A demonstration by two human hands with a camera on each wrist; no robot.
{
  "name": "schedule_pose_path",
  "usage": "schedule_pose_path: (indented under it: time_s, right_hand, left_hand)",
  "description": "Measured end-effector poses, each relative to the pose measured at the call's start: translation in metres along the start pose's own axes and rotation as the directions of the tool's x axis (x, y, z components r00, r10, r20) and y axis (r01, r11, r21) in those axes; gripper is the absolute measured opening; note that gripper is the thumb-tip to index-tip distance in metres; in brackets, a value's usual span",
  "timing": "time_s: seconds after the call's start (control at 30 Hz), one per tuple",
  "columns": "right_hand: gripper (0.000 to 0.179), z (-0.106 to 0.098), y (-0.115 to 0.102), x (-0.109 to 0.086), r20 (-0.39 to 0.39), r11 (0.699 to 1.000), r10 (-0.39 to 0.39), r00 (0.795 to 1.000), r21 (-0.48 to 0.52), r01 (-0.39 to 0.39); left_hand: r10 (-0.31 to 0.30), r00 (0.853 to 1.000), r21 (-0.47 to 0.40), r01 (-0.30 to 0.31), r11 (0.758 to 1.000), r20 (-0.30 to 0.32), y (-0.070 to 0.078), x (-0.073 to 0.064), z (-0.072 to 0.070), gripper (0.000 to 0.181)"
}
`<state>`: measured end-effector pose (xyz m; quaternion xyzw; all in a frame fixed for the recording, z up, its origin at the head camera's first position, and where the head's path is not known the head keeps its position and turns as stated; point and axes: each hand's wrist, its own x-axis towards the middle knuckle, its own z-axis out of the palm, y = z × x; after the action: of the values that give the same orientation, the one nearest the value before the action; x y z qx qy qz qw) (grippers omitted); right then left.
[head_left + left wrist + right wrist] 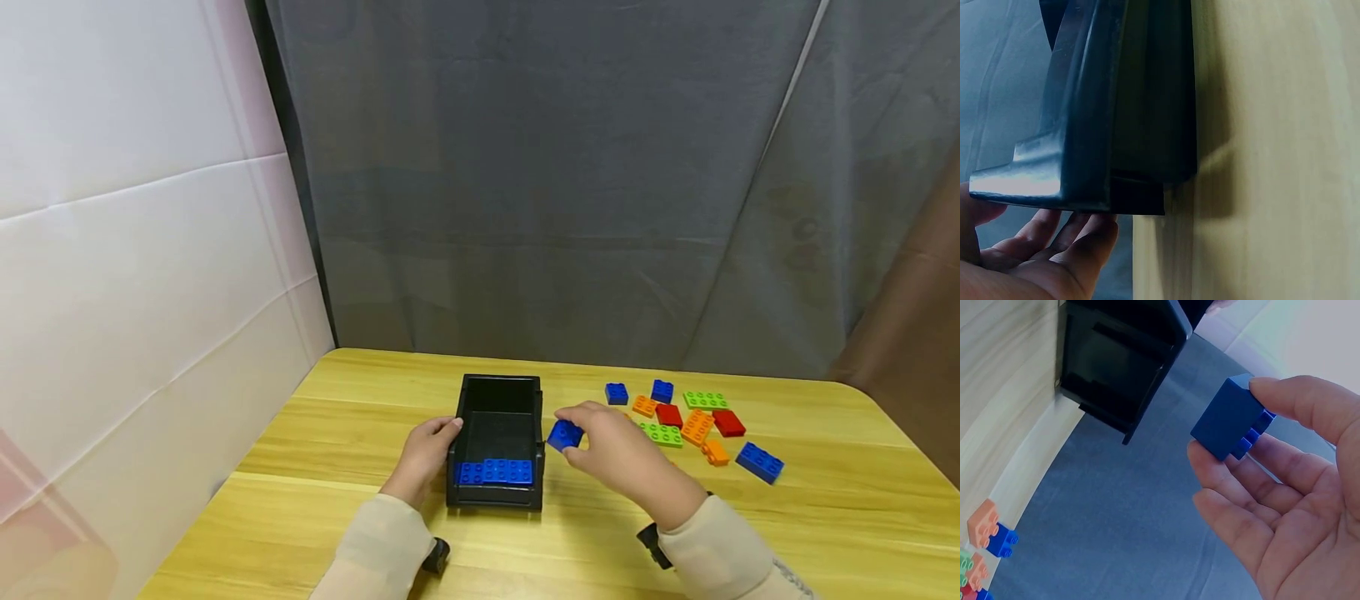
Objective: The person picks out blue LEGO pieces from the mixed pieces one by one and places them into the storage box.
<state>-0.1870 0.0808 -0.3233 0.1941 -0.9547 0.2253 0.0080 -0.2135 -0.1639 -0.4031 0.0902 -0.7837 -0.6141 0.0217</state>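
Observation:
Between thumb and fingers my right hand (617,450) pinches a blue toy brick (565,435), just right of the black bin (495,497). The right wrist view shows this brick (1229,419) turned on its side, studs toward the palm. My left hand (424,458) holds the bin by its left wall, thumb at the rim; in the left wrist view, the fingers (1094,240) curl at the edge of the bin (1085,125). Blue bricks (497,472) lie side by side, studs up, at the near end inside the bin.
Loose bricks lie scattered on the right of the wooden table (315,433): blue (760,462), orange (697,427), red (728,422) and green (705,400). Behind the table hangs a grey curtain (510,183); a white one (142,250) is on the left.

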Motion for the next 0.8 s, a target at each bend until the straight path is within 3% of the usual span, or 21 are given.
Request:
schedule_pose_path:
  time_s: [0.8]
  right_hand:
    - [0.048, 0.019, -0.016, 0.014, -0.011, 0.996, -0.071, 0.997, 0.057, 0.071]
  left_hand:
    - [-0.025, 1.0, 0.037, 0.025, 0.999, -0.011, -0.001, 0.0, 0.0, 0.042]
